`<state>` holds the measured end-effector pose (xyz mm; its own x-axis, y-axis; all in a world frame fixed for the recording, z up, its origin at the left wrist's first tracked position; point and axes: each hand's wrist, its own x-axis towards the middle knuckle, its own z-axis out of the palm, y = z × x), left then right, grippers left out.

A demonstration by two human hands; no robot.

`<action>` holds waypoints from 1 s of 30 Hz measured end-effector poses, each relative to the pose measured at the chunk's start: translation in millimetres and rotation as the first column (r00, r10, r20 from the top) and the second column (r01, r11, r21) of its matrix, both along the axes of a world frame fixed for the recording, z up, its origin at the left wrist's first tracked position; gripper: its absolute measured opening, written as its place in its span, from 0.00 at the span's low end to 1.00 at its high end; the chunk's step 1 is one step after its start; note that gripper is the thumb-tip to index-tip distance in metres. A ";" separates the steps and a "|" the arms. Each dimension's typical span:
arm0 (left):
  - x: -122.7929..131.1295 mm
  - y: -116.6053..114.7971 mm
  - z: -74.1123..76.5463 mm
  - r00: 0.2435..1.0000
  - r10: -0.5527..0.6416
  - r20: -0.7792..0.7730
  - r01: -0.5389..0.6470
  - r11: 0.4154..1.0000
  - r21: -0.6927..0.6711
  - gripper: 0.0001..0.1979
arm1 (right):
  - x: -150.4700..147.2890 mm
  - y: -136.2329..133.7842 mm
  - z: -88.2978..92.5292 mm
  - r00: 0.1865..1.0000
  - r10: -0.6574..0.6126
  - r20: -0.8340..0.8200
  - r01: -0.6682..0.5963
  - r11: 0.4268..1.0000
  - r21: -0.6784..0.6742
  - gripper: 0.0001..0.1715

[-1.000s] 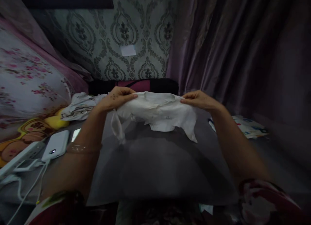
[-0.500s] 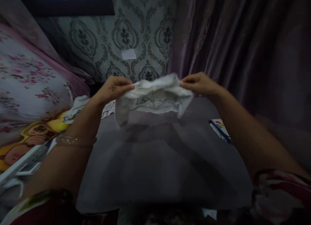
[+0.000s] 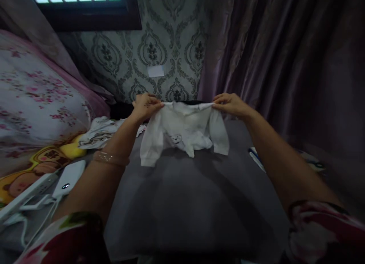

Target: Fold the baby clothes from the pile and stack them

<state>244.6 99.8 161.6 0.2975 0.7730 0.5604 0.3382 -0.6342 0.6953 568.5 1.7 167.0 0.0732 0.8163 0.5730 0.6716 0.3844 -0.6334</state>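
Note:
A small white long-sleeved shirt (image 3: pixel 186 123) hangs between my hands above a grey surface (image 3: pixel 182 203). My left hand (image 3: pixel 147 105) pinches it at one shoulder, and my right hand (image 3: pixel 230 104) pinches the other shoulder. Both sleeves dangle, one on each side. A small dark line drawing shows low on the front, where the hem is bunched and folded. The neckline stretches between the two grips.
Crumpled light cloths (image 3: pixel 99 132) lie at the left beside a yellow cartoon cushion (image 3: pixel 45 157). A white power bank (image 3: pixel 70 176) and a power strip (image 3: pixel 31 191) with cables sit nearer. A folded blue-and-white item (image 3: pixel 256 159) lies right. Curtains (image 3: pixel 245 47) hang behind.
The shirt, bunched and blurred before, now hangs down with its front and both sleeves spread out. Both hands keep their pinch on it. The view has tilted up slightly, showing the window.

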 end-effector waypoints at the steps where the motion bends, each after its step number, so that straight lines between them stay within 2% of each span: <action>1: 0.9 -0.5 -0.6 0.999 -0.033 0.026 0.034 0.998 -0.045 0.16 | -0.3 -1.4 0.1 0.999 0.005 -0.031 -0.006 0.999 -0.033 0.16; 3: 2.5 -2.4 -0.7 0.989 -0.146 0.012 0.146 0.978 -0.150 0.15 | -0.5 -4.9 0.3 0.997 0.038 -0.060 -0.047 0.989 -0.142 0.17; 5: 3.7 -4.4 1.0 0.976 -0.218 -0.002 0.213 0.956 -0.200 0.14 | 0.3 -7.9 0.9 0.996 0.071 -0.052 -0.081 0.972 -0.220 0.18; 8: 4.2 -4.3 4.5 0.978 -0.191 0.084 0.204 0.959 -0.195 0.14 | 3.6 -7.3 0.6 0.993 0.076 -0.087 -0.089 0.983 -0.158 0.18; 10: 4.8 -1.4 4.5 0.978 -0.192 0.081 0.206 0.953 -0.223 0.14 | 6.2 -2.7 -2.1 0.994 0.063 -0.088 -0.077 0.983 -0.164 0.18; 12: 6.7 3.3 1.6 0.978 -0.199 0.057 0.207 0.951 -0.230 0.14 | 8.6 4.4 -6.8 0.996 0.045 -0.073 -0.058 0.981 -0.187 0.18; 15: 13.7 11.5 -5.9 0.978 -0.188 0.092 0.203 0.957 -0.207 0.12 | 10.7 15.8 -15.1 0.997 0.010 -0.082 -0.020 0.992 -0.123 0.17; 23: 43.1 24.0 -20.6 0.990 -0.005 0.143 0.039 0.972 -0.231 0.08 | 13.4 40.7 -38.5 0.977 -0.212 0.005 0.212 0.977 -0.001 0.17; 26: 50.9 30.0 -29.1 0.988 0.063 0.139 -0.042 0.988 -0.149 0.07 | 9.8 43.8 -42.5 0.956 -0.293 0.034 0.291 0.956 0.043 0.17; 30: 56.7 35.4 -41.7 0.985 0.149 0.088 -0.151 0.988 0.025 0.08 | -2.5 36.2 -40.2 0.929 -0.365 0.058 0.359 0.929 0.090 0.15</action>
<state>301.4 135.3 119.8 0.1293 0.7867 0.6036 0.3712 -0.6028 0.7063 566.0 37.9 126.7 0.3117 0.6952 0.6478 0.8171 0.1519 -0.5561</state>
